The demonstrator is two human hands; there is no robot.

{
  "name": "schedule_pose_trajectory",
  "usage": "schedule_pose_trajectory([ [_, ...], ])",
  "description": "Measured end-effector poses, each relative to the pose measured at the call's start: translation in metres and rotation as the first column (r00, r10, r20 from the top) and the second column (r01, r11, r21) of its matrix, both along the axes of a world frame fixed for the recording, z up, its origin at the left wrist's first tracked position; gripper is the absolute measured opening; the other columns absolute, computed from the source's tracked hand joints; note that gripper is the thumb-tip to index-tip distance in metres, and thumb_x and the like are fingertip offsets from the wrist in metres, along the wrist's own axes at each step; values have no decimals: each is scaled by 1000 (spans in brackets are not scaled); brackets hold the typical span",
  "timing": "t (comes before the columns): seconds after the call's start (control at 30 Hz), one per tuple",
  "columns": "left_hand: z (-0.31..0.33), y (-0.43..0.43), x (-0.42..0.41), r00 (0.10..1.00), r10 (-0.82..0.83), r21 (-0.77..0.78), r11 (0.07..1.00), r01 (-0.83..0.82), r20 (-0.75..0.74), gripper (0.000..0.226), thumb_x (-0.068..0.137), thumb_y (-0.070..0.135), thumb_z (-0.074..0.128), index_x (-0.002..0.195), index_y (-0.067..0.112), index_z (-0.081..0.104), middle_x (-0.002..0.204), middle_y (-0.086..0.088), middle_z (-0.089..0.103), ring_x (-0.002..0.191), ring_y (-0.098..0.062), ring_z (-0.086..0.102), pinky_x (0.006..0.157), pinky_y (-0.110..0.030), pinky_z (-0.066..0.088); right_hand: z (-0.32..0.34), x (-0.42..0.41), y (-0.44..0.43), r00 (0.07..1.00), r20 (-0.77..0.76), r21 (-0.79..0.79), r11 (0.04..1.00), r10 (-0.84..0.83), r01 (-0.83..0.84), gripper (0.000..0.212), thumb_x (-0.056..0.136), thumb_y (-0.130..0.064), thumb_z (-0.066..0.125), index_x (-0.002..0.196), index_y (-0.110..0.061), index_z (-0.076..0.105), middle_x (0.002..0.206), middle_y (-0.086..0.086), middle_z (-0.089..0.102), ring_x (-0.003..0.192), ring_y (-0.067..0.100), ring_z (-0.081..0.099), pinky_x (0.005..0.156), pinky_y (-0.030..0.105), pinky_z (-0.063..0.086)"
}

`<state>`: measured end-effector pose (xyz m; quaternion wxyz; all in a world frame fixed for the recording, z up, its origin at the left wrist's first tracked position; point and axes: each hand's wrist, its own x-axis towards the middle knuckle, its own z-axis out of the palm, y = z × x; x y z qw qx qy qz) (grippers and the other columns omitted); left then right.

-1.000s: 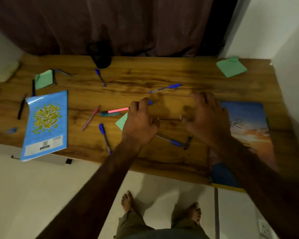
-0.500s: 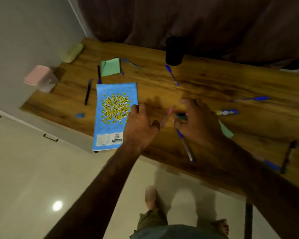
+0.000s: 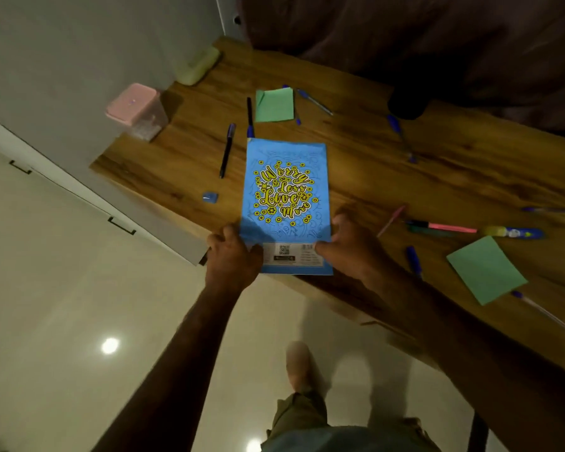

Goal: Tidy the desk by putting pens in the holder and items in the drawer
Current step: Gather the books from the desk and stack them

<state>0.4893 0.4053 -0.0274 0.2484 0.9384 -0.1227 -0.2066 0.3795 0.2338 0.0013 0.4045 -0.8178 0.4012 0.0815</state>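
Wooden counter [image 3: 470, 177] has stuff scattered all over it, and the blue notebook [image 3: 286, 190] lies at the near edge with its bottom end hanging off a bit. Left hand [image 3: 232, 256] and right hand [image 3: 349, 252] each pinch a near corner, thumbs on the cover. My worry: it looks thin and floppy, so lifting from one end could let it sag and drag the dark pen [image 3: 249, 112] at its far edge, or flick the pink pen [image 3: 390, 220] near the right hand onto the floor
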Motion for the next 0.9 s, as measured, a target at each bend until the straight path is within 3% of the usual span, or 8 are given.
schedule_pose_trajectory([
  [0.13, -3, 1, 3, 990, 82, -150, 984, -100, -119, 47, 94, 21, 57, 136, 7, 39, 127, -24, 50, 116, -44, 52, 97, -50, 48, -3, 7, 6, 978, 65, 221, 958, -200, 181, 14, 86, -20, 68, 89, -22, 54, 98, -1, 69, 89, 20, 67, 67, 34, 53],
  [0.17, -4, 1, 5, 985, 104, -202, 971, -131, -139, 44, 92, 21, 56, 132, 10, 42, 126, -21, 54, 113, -43, 55, 93, -53, 51, -3, 8, 7, 967, 77, 277, 936, -245, 215, 15, 87, -18, 67, 82, -23, 53, 96, 0, 69, 84, 17, 66, 64, 32, 50],
  [0.3, 7, -1, 11, 915, 167, -416, 851, -321, -366, 29, 97, 19, 53, 125, 13, 45, 111, -9, 63, 87, -30, 67, 54, -43, 59, -3, 7, 11, 944, 85, 418, 871, -319, 257, 11, 92, -16, 65, 84, -20, 59, 87, 0, 68, 75, 11, 60, 57, 25, 42],
  [0.37, 14, 1, 12, 875, 136, -491, 783, -383, -465, 22, 100, 12, 52, 121, 15, 46, 105, -4, 63, 82, -27, 67, 47, -38, 57, 0, 5, 9, 927, 63, 465, 833, -368, 299, 8, 93, -17, 65, 87, -17, 59, 83, -1, 65, 74, 11, 56, 62, 25, 44],
  [0.47, 24, 6, 10, 890, 78, -579, 733, -356, -449, 13, 100, 6, 52, 105, 17, 48, 101, -5, 65, 81, -31, 68, 48, -42, 58, 0, 1, 4, 910, 41, 525, 784, -413, 332, 6, 91, -23, 69, 94, -20, 64, 93, -1, 68, 86, 13, 57, 77, 33, 46],
  [0.57, 24, 11, 8, 919, 12, -650, 703, -289, -395, 14, 99, 2, 51, 108, 12, 49, 99, -2, 69, 83, -27, 68, 51, -43, 58, 1, -2, -4, 872, 99, 535, 765, -479, 359, 30, 86, -26, 76, 112, -18, 62, 106, -1, 69, 99, 15, 60, 74, 32, 45],
  [0.7, 23, 11, 10, 933, -68, -733, 640, -231, -353, 19, 98, 0, 52, 109, 15, 55, 105, -6, 74, 91, -29, 69, 72, -47, 56, 16, -7, -21, 804, 238, 672, 690, -546, 269, 37, 88, -18, 74, 121, -21, 59, 111, -1, 76, 105, 20, 70, 78, 39, 56],
  [0.9, 42, -12, 14, 920, -140, -807, 539, -240, -367, 23, 98, 0, 51, 116, 13, 54, 101, -6, 76, 85, -25, 73, 64, -37, 58, 42, -11, -40, 778, 451, 618, 782, -437, 81, 24, 96, -10, 62, 114, -24, 69, 112, 7, 77, 98, 33, 74, 59, 34, 55],
])
